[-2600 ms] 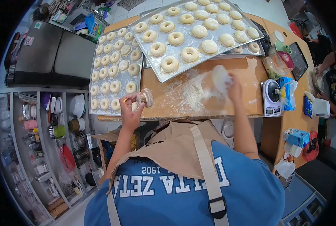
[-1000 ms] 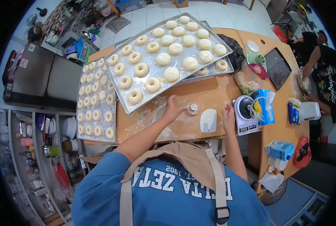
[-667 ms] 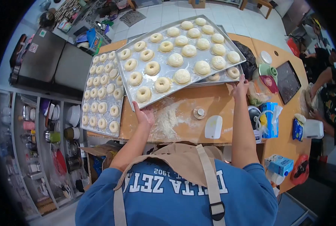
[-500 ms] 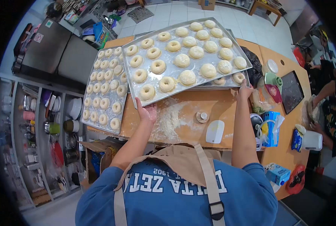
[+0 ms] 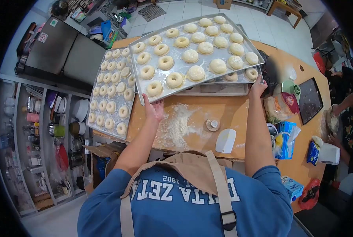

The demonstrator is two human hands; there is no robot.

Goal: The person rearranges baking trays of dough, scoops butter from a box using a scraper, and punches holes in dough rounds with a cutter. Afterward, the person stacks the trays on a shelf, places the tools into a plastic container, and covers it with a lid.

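My left hand [image 5: 154,110] is closed on the near left corner of a metal baking tray [image 5: 178,59], thumb at the rim and fingers partly underneath. At the right corner my right hand [image 5: 258,87] grips the edge, its fingers partly hidden. On this tray lie several ring-shaped doughnuts [image 5: 166,63] to the left and several floured round dough pieces [image 5: 196,73] to the right. It sits at an angle above another tray [image 5: 212,91], whose dough pieces show near my right hand. A third tray [image 5: 119,100], full of doughnuts, lies to the left.
Loose flour [image 5: 178,124], a small round cutter [image 5: 212,125] and a white dough scraper [image 5: 225,141] lie on the wooden table [image 5: 192,103]. Bread bag [image 5: 277,107], blue box [image 5: 286,139] and dark tray [image 5: 309,100] stand right. Another person's arm [image 5: 344,106] reaches a bowl at far right.
The held tray has shifted very slightly up and left with both hands on it. More of the tray beneath shows along its front edge.
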